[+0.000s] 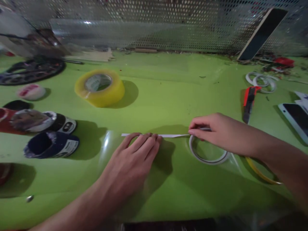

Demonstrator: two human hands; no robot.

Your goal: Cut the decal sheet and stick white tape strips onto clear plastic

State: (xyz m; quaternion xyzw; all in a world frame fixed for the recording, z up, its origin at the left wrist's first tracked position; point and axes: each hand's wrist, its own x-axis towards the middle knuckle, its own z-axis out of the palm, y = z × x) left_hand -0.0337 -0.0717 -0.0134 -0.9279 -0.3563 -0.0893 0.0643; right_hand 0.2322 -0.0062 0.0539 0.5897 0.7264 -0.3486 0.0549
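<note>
A narrow white strip of tape (172,136) runs level across the green table. My left hand (134,157) lies over it, its fingertips pressing the strip down and its left end sticking out beyond them. At the right, my right hand (221,133) pinches the tape between thumb and forefinger, beside the thin white tape roll (211,161). That roll is tilted under my right hand, which hides part of its ring. Beneath my right forearm lies a yellow ring (258,171), partly covered.
Left stand a wide yellow tape roll (115,93), paint containers (68,147) and a dark palette (56,65). Right are a red box cutter (250,99), white rings (270,85) and a phone (297,118). A dark board (262,33) leans against perforated metal (168,16).
</note>
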